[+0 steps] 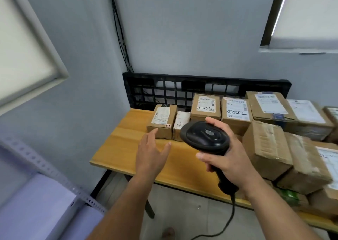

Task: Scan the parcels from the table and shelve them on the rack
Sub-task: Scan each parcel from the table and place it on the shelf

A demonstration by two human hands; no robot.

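Several brown cardboard parcels with white labels stand on the wooden table [120,146]. The leftmost small parcel [162,122] sits near the table's left end, with a smaller white-labelled box [181,123] beside it. My left hand [151,154] hovers just in front of that leftmost parcel, fingers straight and spread, holding nothing. My right hand [226,159] grips the handle of a black barcode scanner [204,136], whose head points at the small parcels. The scanner's cable hangs down to the floor.
A black plastic pallet [164,90] leans against the wall behind the table. A grey metal rack [42,166] with a pale shelf stands at lower left. Larger parcels [268,148] are stacked at the right. Windows with blinds are on both walls.
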